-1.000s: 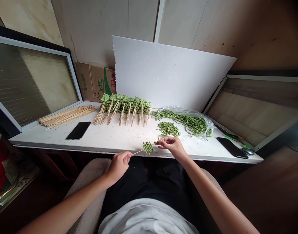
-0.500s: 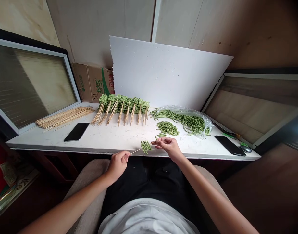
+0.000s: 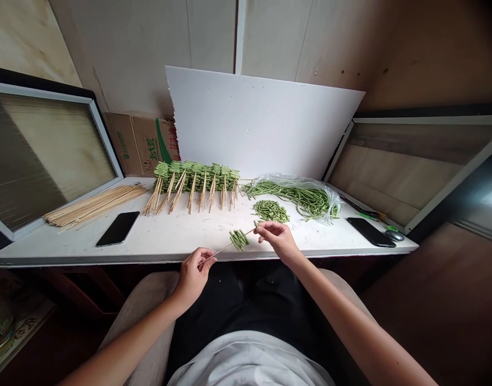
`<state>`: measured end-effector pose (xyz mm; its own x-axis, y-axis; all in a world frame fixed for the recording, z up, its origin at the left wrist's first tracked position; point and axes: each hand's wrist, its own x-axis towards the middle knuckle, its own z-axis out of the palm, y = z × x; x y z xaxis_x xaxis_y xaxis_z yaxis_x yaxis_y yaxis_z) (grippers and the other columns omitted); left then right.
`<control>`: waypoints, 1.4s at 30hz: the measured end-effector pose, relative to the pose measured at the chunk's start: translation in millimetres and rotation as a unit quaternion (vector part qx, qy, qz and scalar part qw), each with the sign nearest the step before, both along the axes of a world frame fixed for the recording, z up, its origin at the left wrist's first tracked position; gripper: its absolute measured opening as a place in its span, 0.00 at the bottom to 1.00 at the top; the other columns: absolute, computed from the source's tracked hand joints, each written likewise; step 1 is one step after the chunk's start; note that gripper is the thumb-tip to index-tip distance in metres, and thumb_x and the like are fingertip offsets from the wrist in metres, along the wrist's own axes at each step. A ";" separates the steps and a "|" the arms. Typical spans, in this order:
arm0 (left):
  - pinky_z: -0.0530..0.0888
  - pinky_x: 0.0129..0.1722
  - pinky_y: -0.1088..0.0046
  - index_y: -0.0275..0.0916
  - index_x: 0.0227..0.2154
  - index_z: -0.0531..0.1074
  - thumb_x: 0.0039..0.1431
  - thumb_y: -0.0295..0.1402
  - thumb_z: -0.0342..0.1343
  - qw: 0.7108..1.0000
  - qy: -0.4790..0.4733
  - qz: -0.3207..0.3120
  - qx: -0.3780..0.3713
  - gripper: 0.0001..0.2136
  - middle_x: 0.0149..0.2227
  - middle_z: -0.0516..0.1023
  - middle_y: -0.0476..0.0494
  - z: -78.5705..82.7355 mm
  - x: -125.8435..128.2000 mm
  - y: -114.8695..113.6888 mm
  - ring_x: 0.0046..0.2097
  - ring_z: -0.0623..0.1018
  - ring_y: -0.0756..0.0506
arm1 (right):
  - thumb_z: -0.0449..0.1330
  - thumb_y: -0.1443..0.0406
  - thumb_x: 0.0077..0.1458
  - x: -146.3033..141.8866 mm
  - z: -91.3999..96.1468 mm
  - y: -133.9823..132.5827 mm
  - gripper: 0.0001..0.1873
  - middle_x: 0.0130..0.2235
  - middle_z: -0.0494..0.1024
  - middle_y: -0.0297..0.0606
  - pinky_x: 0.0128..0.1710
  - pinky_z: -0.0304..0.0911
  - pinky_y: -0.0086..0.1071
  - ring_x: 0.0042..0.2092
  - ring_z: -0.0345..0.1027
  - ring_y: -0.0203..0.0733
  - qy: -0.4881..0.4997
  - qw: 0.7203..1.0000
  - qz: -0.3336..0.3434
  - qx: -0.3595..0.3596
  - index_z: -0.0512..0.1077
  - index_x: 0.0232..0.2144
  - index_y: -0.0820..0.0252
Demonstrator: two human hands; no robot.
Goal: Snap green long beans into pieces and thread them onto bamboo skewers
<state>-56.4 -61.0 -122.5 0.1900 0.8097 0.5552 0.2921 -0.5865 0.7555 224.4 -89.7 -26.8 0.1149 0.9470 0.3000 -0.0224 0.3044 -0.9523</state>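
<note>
My left hand (image 3: pixel 195 271) pinches the blunt end of a thin bamboo skewer (image 3: pixel 221 249) just over the front edge of the white table (image 3: pixel 177 236). Several short green bean pieces (image 3: pixel 238 239) are threaded side by side on it. My right hand (image 3: pixel 276 238) is closed at the skewer's tip, pinching one more small green bean piece (image 3: pixel 256 224). A small heap of cut bean pieces (image 3: pixel 271 210) lies just beyond my right hand.
Finished bean skewers (image 3: pixel 193 182) lie in a row at the back. Bare skewers (image 3: pixel 93 202) are piled at the left beside a black phone (image 3: pixel 118 228). A plastic bag of long beans (image 3: pixel 302 195), another phone (image 3: pixel 370 231) and a white foam board (image 3: pixel 262 123) are to the right and behind.
The view has shifted, so everything sits lower and further left. Both hands keep their hold on the skewer; its left end has dropped slightly, tilting it more.
</note>
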 end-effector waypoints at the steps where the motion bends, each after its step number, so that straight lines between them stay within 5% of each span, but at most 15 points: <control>1: 0.76 0.35 0.73 0.40 0.36 0.74 0.66 0.37 0.60 1.000 -0.001 0.002 0.002 0.07 0.34 0.81 0.45 0.7 -0.2 -0.5 0.33 0.81 0.47 | 0.75 0.54 0.48 -0.8 0.9 -0.4 0.14 0.33 0.83 0.38 0.33 0.71 0.36 0.28 0.72 0.38 -0.002 1.000 -0.003 0.002 0.83 0.33 0.57; 11: 0.71 0.24 0.76 0.38 0.32 0.75 0.67 0.33 0.54 0.997 -0.009 -0.027 -0.065 0.09 0.26 0.78 0.48 3.4 -3.9 -1.8 0.22 0.74 0.50 | 0.75 0.54 0.47 -15.8 3.8 -6.7 0.14 0.35 0.80 0.38 0.31 0.67 0.34 0.31 0.69 0.38 -0.037 0.998 -0.035 0.037 0.82 0.31 0.56; 21: 0.72 0.31 0.74 0.38 0.31 0.77 0.67 0.30 0.53 1.000 0.025 -0.014 -0.009 0.11 0.24 0.77 0.48 1.4 -7.0 0.6 0.27 0.77 0.48 | 0.73 0.52 0.51 -20.5 -2.8 -6.3 0.14 0.37 0.79 0.41 0.34 0.67 0.36 0.39 0.71 0.45 -0.071 0.994 -0.040 0.066 0.81 0.33 0.55; 35: 0.70 0.28 0.76 0.38 0.30 0.77 0.68 0.31 0.52 0.999 0.033 -0.012 -0.006 0.12 0.22 0.74 0.51 4.2 -8.2 -0.7 0.24 0.73 0.50 | 0.73 0.56 0.53 -22.1 -10.0 -4.8 0.09 0.37 0.77 0.41 0.40 0.70 0.38 0.42 0.71 0.46 -0.053 0.994 -0.015 0.090 0.82 0.33 0.53; 42: 0.71 0.29 0.75 0.38 0.33 0.79 0.68 0.29 0.51 0.999 0.028 -0.017 0.023 0.12 0.23 0.75 0.49 7.2 -3.4 -5.4 0.25 0.75 0.49 | 0.73 0.52 0.51 -27.8 -8.7 -6.0 0.14 0.39 0.81 0.45 0.42 0.73 0.41 0.44 0.74 0.50 -0.094 0.993 0.019 0.071 0.81 0.30 0.54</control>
<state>-59.7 -66.4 -115.3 0.2488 0.7759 0.5798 0.3131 -0.6309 0.7099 196.5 -95.7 -35.5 0.0098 0.8961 0.4438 0.1382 0.4384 -0.8881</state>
